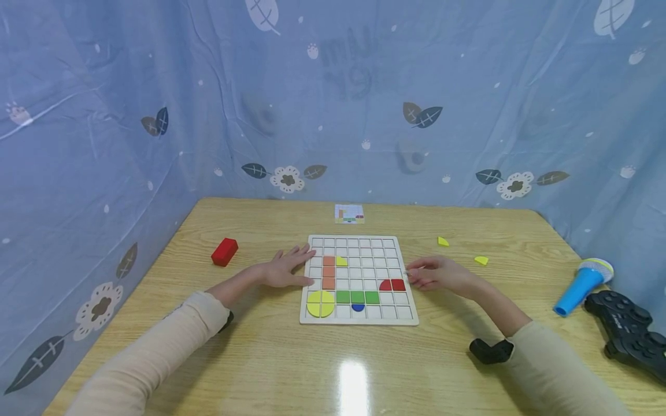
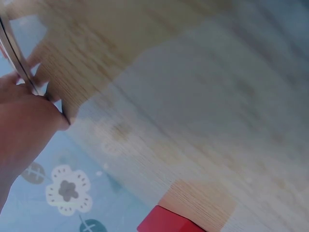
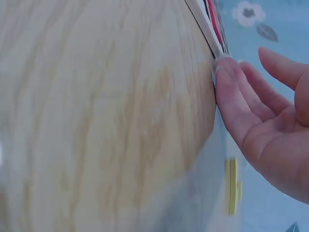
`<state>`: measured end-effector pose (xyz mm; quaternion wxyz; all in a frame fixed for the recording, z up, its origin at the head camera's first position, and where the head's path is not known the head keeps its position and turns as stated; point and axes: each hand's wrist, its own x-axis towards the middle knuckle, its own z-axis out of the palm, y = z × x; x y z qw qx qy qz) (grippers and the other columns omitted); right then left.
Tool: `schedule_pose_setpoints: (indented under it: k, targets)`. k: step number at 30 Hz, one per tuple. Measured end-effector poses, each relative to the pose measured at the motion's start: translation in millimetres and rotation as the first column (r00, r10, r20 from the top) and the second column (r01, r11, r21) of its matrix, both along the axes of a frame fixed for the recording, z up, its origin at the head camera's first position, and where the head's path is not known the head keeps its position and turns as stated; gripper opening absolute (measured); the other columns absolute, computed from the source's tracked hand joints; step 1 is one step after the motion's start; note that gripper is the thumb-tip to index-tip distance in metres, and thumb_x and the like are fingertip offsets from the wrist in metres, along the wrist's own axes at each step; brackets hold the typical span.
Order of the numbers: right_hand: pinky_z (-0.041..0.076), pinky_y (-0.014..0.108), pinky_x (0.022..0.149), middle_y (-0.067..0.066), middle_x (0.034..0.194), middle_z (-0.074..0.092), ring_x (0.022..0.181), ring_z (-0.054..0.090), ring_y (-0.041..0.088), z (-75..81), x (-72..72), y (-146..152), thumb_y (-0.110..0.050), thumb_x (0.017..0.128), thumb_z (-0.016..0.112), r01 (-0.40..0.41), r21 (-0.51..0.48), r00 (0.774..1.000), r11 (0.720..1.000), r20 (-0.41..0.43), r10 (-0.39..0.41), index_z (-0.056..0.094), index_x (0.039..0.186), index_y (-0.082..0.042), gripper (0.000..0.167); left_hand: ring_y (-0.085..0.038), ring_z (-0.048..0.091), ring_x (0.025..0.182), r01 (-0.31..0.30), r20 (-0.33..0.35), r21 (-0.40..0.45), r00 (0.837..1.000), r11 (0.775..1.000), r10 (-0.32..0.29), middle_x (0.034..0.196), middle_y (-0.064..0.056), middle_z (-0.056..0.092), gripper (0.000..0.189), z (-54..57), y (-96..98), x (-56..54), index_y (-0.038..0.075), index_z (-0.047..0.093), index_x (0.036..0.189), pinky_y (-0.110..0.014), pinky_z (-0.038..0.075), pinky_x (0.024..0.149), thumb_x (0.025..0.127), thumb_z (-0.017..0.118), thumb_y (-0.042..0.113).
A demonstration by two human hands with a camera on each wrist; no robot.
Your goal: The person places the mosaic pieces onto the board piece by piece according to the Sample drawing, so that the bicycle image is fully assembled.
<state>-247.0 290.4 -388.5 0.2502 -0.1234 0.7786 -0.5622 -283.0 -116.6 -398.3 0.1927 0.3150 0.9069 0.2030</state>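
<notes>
A white grid board (image 1: 367, 252) lies on the table between both hands. It carries orange squares (image 1: 329, 270), green squares (image 1: 358, 297), a yellow circle of quarter pieces (image 1: 314, 298), one more yellow quarter (image 1: 340, 262), a blue half-round piece (image 1: 358, 307) and red pieces (image 1: 398, 285). My left hand (image 1: 285, 268) rests at the board's left edge, fingers spread, the thumb near its frame. At the right edge my right hand (image 1: 442, 274) touches the rim with its fingertips; in the right wrist view the thumb of this hand (image 3: 270, 111) stands apart from the board.
Behind the board lies a small pattern card (image 1: 349, 214). A red block (image 1: 225, 252) sits at left. Two loose yellow quarter pieces (image 1: 443, 241) lie at right. A blue toy microphone (image 1: 580, 289) and a black game controller (image 1: 626, 329) occupy the right edge. Blue curtains surround the table.
</notes>
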Motion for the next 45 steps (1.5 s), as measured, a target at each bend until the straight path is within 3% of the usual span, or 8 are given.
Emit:
schedule_pose_setpoints:
  k: [5,13,20,27,35,40,45]
  targets:
    - [0.049,0.035,0.089,0.017,0.114,0.063,0.099,0.063,0.019,-0.8,2.2,19.3,-0.011,0.098,0.054,0.045,-0.085,0.996,0.995,0.083,-0.038,0.035,0.136,0.017,0.051,-0.034,-0.005,0.143,0.002,0.007,-0.003,1.0,1.0,-0.002,0.158,-0.014,-0.001,0.082,0.5,-0.3,0.0,0.009,0.011,0.154,-0.057,-0.005,0.109,0.095,0.052,0.048]
    - [0.048,0.035,0.09,0.01,0.119,0.06,0.105,0.061,0.014,1.6,5.2,54.4,-0.005,0.095,0.058,0.092,-0.087,0.994,0.992,0.061,-0.087,0.029,0.14,0.016,0.057,-0.033,-0.005,0.143,0.004,0.006,-0.011,1.0,1.0,-0.004,0.158,-0.014,-0.002,0.084,-2.2,-1.0,-3.0,0.01,0.009,0.154,-0.056,-0.005,0.109,0.094,0.052,0.05]
    - [0.051,0.033,0.084,0.011,0.113,0.06,0.097,0.062,0.01,7.6,9.2,78.3,-0.006,0.094,0.061,0.178,0.011,0.978,0.984,-0.111,-0.176,0.031,0.138,0.016,0.058,-0.035,-0.005,0.143,0.011,0.021,0.017,1.0,1.0,-0.011,0.158,-0.016,-0.001,0.083,2.1,-0.7,-1.3,0.008,0.011,0.154,-0.058,-0.005,0.108,0.094,0.054,0.047]
    - [0.052,0.037,0.08,0.032,0.124,0.049,0.094,0.058,0.005,7.6,7.6,86.0,-0.011,0.095,0.06,0.223,0.134,0.94,0.966,-0.292,-0.177,0.036,0.137,0.014,0.055,-0.036,-0.004,0.142,0.009,0.011,0.009,1.0,1.0,-0.009,0.158,-0.016,0.0,0.082,3.3,-0.9,-0.9,0.008,0.012,0.154,-0.059,-0.004,0.108,0.095,0.053,0.046]
    - [0.05,0.024,0.077,0.029,0.121,0.056,0.11,0.053,0.042,-1.9,-7.9,79.7,-0.002,0.088,0.067,0.203,0.279,0.894,0.938,-0.445,-0.061,0.052,0.129,0.01,0.045,-0.034,-0.004,0.143,0.009,0.006,0.0,1.0,1.0,-0.009,0.158,-0.015,-0.001,0.082,-0.7,-0.6,-0.3,0.009,0.011,0.154,-0.058,-0.005,0.109,0.095,0.052,0.048]
    - [0.048,0.026,0.071,0.023,0.115,0.059,0.1,0.056,0.035,-3.4,-13.8,73.7,0.002,0.085,0.067,0.189,0.352,0.873,0.917,-0.488,0.007,0.056,0.125,0.007,0.041,-0.034,-0.004,0.143,0.002,0.007,-0.002,1.0,1.0,-0.002,0.158,-0.014,0.0,0.082,-0.7,-0.2,-0.5,0.01,0.011,0.154,-0.057,-0.005,0.109,0.095,0.052,0.049]
    - [0.047,0.027,0.069,0.019,0.108,0.059,0.096,0.054,0.029,-2.9,-15.5,71.8,0.003,0.086,0.066,0.189,0.367,0.876,0.911,-0.481,0.012,0.056,0.124,0.008,0.04,-0.034,-0.003,0.143,0.0,0.004,0.0,1.0,1.0,0.0,0.158,-0.014,0.0,0.081,0.1,0.3,-1.2,0.01,0.011,0.154,-0.057,-0.005,0.109,0.095,0.052,0.048]
